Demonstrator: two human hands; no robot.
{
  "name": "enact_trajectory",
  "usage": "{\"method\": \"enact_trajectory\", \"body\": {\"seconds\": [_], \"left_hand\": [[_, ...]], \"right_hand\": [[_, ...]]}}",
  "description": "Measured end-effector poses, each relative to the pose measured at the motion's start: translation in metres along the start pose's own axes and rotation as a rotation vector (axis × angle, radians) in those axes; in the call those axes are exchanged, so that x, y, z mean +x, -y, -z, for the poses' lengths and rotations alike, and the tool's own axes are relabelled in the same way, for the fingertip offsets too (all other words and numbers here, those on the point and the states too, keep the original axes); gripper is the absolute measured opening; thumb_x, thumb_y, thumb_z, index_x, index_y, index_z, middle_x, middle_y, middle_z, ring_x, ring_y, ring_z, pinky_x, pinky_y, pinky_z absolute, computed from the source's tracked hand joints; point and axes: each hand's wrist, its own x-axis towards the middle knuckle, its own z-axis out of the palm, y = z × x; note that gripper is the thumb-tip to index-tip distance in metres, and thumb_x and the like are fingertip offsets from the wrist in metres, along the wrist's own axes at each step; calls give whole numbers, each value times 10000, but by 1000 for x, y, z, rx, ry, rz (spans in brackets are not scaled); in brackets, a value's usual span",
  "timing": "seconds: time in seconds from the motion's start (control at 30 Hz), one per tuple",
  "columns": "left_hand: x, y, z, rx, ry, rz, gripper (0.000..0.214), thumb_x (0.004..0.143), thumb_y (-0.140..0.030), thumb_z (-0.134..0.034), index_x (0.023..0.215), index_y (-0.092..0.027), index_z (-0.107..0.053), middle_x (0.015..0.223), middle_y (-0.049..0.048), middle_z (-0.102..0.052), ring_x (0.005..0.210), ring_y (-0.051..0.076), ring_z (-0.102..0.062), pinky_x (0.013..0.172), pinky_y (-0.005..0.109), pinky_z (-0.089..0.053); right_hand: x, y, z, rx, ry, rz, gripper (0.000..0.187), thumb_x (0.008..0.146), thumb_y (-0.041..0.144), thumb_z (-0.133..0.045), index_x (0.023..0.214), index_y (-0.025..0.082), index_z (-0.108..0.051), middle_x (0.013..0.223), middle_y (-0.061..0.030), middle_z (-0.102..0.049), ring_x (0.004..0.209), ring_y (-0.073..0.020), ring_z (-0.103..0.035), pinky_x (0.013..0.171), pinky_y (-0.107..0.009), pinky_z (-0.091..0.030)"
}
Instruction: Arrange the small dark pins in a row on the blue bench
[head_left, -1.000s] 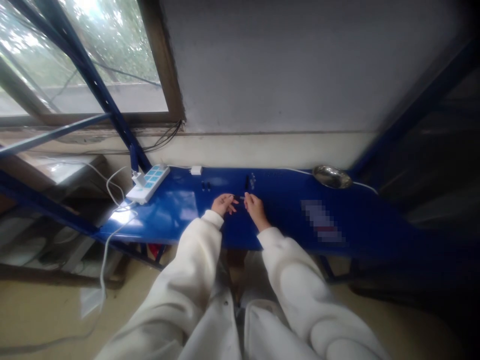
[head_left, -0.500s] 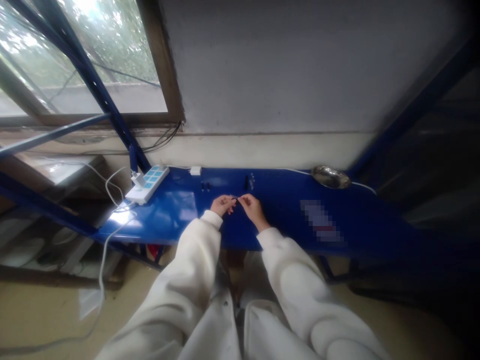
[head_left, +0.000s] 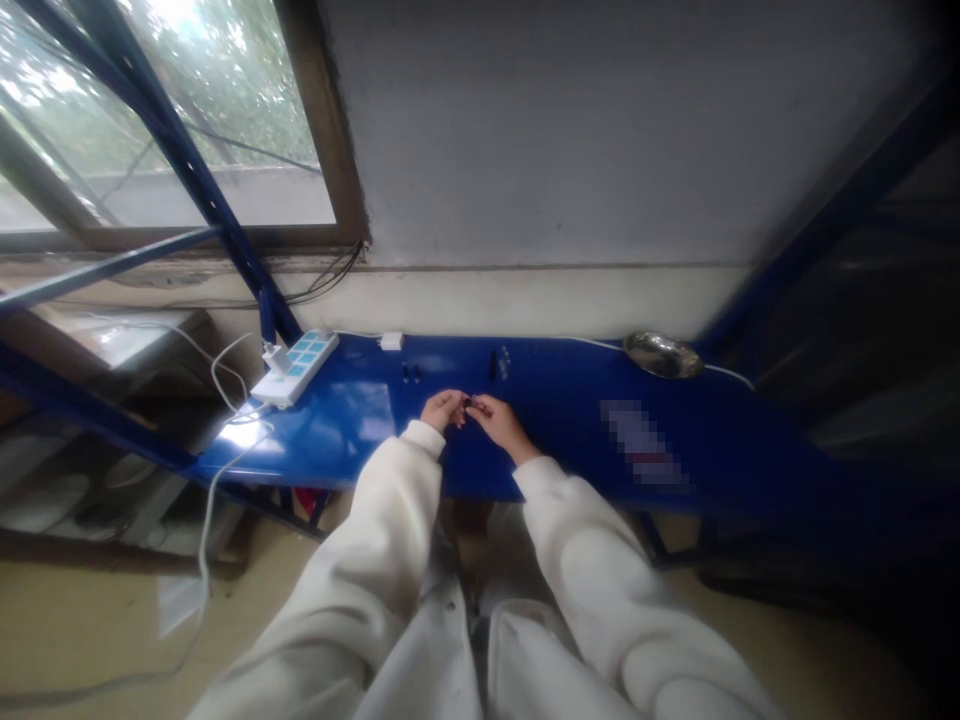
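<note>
My left hand [head_left: 444, 408] and my right hand [head_left: 493, 415] meet above the middle of the blue table [head_left: 555, 440]. Between their fingertips is a small dark piece [head_left: 469, 402], too small to name. Both hands are closed in a pinch on it, the left from its left side and the right from its right. Beyond my hands lie a thin black stick-like item [head_left: 493, 365] and several small clear pieces [head_left: 504, 362] beside it. Two short black pieces [head_left: 411, 373] lie farther left on the table.
A white power strip [head_left: 296, 370] with a plug sits at the table's left end, its cable hanging down to the floor. A white adapter [head_left: 391, 341] and a shiny metal bowl-like item [head_left: 662, 355] are along the back edge. Blue frame posts slope up at both sides.
My right hand has shifted slightly left, bringing its fingertips closer to my left hand. The dark piece now shows between them. Things on the table have stayed put.
</note>
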Motion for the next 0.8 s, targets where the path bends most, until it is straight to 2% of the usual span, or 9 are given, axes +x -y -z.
{"method": "enact_trajectory", "body": {"seconds": [0.2, 0.33, 0.4, 0.47, 0.57, 0.8], "left_hand": [[-2, -3, -1, -73, 27, 6, 320, 644, -383, -602, 793, -114, -515, 543, -23, -507, 389, 78, -482, 365, 211, -362], [-3, -7, -3, -91, -18, 29, 249, 656, -344, -589, 703, -124, -482, 524, -13, -512, 379, 78, -476, 372, 214, -360], [-4, -8, -3, -110, -57, 40, 238, 652, -332, -589, 672, -131, -463, 495, -19, -502, 371, 79, -470, 368, 212, -355], [-3, -9, -3, -129, -88, 45, 237, 640, -325, -595, 664, -133, -457, 477, -23, -498, 364, 80, -466, 362, 209, -349], [-2, -9, -3, -149, -106, 41, 251, 607, -323, -615, 657, -133, -459, 467, -23, -505, 355, 82, -464, 352, 209, -342], [-2, -8, -3, -170, -108, 31, 256, 582, -316, -630, 655, -127, -472, 465, -14, -514, 351, 93, -466, 350, 221, -341]], "right_hand": [[-1, 3, 1, -80, -9, 53, 226, 731, 342, -503, 832, 163, -597, 756, -56, -631, 650, -139, -569, 631, -264, -445], [-1, 7, 5, -128, -219, 62, 243, 756, 367, -470, 797, 158, -586, 743, -72, -624, 659, -148, -569, 632, -261, -439], [1, 6, 7, -130, -341, 11, 263, 758, 392, -462, 772, 156, -577, 704, -68, -619, 634, -148, -566, 614, -256, -436], [4, 3, 8, -130, -407, -53, 280, 752, 411, -461, 757, 153, -570, 669, -62, -615, 600, -144, -562, 589, -250, -433], [11, -4, 11, -157, -403, -119, 276, 738, 407, -473, 748, 149, -569, 648, -55, -618, 591, -142, -565, 584, -244, -429], [32, -14, 22, -359, -279, -199, 193, 703, 333, -507, 682, 156, -579, 613, -38, -619, 576, -135, -554, 568, -230, -400]]}}
